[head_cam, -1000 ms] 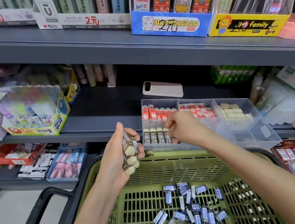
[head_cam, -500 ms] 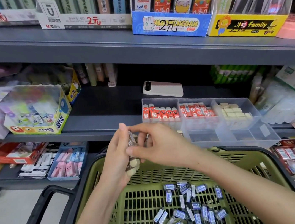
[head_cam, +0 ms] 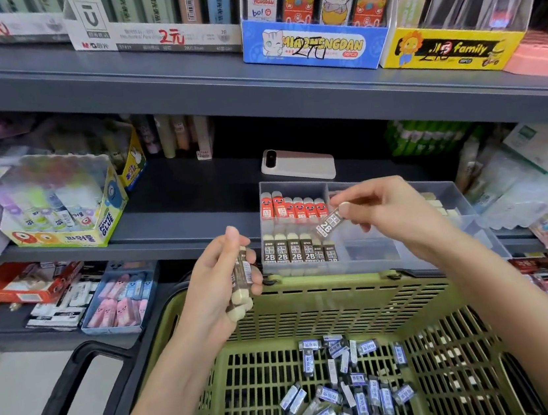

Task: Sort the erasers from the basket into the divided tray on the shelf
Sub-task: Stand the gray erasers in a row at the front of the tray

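Right hand [head_cam: 390, 213] has moved off the left hand's stack, where it was pinching half a second ago. It is now over the divided tray [head_cam: 371, 254] with one eraser.

Single eraser [head_cam: 328, 223]: brown sleeve, white print "2B", tilted. Pinched at its upper end between right thumb and forefinger, other fingers loosely curled. Held above the tray's front-left compartment, clear of the contents.

Left hand [head_cam: 216, 283]: fingers and thumb curled round a stack of brown-sleeved erasers [head_cam: 242, 280], cream ends downward, barcode showing on one sleeve. Held just over the basket's far rim.

Divided tray: clear plastic, on the grey shelf [head_cam: 182, 229].
- Rear-left compartment: red-sleeved erasers [head_cam: 291, 207], upright, printed faces.
- Front-left compartment: row of brown erasers [head_cam: 297, 254], upright, each marked "2B".
- Right rear compartment: plain cream erasers [head_cam: 438, 209].

Basket [head_cam: 312, 306]: green plastic mesh, black handle. Loose blue-sleeved erasers [head_cam: 341, 399] are scattered on its floor, print too small to read.

Behind the tray: phone [head_cam: 297, 168], lying flat, camera side up.

Upper shelf:
- White M&G box [head_cam: 155, 37], hand-marked "2元".
- Blue box [head_cam: 315, 47], "MIAOMENGDAN".
- Yellow box [head_cam: 450, 51], "family".

Left on the tray's shelf: "POWER GLUE" box [head_cam: 59, 216].
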